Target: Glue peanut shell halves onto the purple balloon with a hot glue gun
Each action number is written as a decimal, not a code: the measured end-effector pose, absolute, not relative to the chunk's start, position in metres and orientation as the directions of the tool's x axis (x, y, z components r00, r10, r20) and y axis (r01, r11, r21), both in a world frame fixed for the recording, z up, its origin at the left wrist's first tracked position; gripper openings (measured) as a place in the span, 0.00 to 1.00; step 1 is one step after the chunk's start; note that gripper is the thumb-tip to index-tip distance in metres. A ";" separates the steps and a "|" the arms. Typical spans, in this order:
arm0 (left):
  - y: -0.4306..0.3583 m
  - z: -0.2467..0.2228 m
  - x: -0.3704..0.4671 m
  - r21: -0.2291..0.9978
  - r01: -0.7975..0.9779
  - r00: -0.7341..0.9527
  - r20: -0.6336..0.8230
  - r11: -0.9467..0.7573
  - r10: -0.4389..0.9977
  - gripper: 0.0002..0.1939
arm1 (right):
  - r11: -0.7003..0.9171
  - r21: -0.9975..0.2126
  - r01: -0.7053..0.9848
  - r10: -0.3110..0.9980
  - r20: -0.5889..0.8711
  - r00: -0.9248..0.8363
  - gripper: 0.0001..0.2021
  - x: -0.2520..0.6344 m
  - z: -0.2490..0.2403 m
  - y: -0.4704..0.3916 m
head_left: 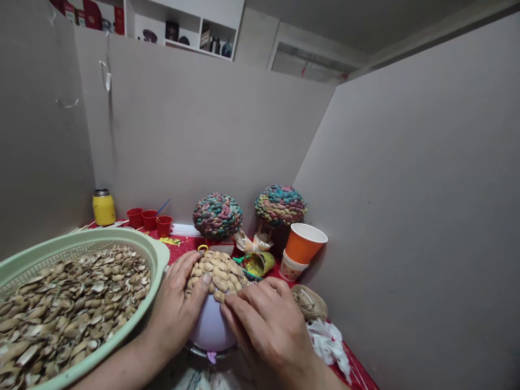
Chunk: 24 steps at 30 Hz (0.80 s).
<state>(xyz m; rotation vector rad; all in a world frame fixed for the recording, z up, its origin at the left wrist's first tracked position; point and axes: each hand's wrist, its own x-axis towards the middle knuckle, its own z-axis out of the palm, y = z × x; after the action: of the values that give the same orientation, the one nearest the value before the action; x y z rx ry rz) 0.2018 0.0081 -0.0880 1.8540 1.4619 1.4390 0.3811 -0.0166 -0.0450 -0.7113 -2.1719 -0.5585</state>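
A purple balloon (212,325) rests on a dark ring in front of me, its knotted end pointing down towards me. Peanut shells (219,271) cover its upper part in close rows. My left hand (179,298) grips the balloon's left side, thumb and fingers lying over the shells. At the lower edge of the rows, my right hand (268,319) presses a single peanut shell (219,296) against the balloon with its fingertips closed. Its remaining fingers are curled, and the palm is hidden.
A green colander (160,254) full of peanut shell halves stands left. Behind are a yellow jar (104,208), red cups (149,219) and two colourful shell-covered balls (218,215). Paper cups (304,244), twine (309,303) and white plastic (331,341) lie right. Grey panels (195,119) enclose the table.
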 end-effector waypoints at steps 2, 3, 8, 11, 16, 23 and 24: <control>0.008 -0.088 0.202 0.776 0.497 -0.064 0.479 -0.388 0.875 0.22 | 0.748 0.153 0.646 0.307 0.783 -0.541 0.04 0.380 -0.047 -0.017; 0.008 -0.088 0.202 0.774 0.500 -0.064 0.481 -0.389 0.875 0.22 | 0.749 0.150 0.645 0.301 0.790 -0.534 0.04 0.380 -0.048 -0.017; 0.008 -0.088 0.204 0.772 0.499 -0.076 0.491 -0.394 0.868 0.22 | 0.758 0.135 0.638 0.293 0.803 -0.518 0.03 0.378 -0.052 -0.018; 0.009 -0.088 0.204 0.770 0.497 -0.080 0.501 -0.401 0.862 0.22 | 0.767 0.120 0.630 0.299 0.801 -0.518 0.03 0.378 -0.053 -0.018; 0.008 -0.089 0.203 0.760 0.499 -0.072 0.515 -0.416 0.854 0.21 | 0.756 0.111 0.646 0.316 0.801 -0.508 0.03 0.377 -0.053 -0.018; 0.007 -0.087 0.204 0.761 0.494 -0.070 0.517 -0.421 0.853 0.21 | 0.763 -0.048 0.644 0.445 0.763 -0.469 0.04 0.377 -0.055 -0.018; 0.008 -0.087 0.204 0.759 0.497 -0.068 0.517 -0.421 0.853 0.21 | 0.765 -0.088 0.638 0.471 0.752 -0.461 0.04 0.377 -0.055 -0.018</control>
<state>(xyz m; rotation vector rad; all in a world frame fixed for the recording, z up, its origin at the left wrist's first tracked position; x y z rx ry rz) 0.2041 0.0076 -0.0872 1.8773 1.4503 1.4857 0.3774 -0.0177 -0.0551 -0.8259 -2.1425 -0.2614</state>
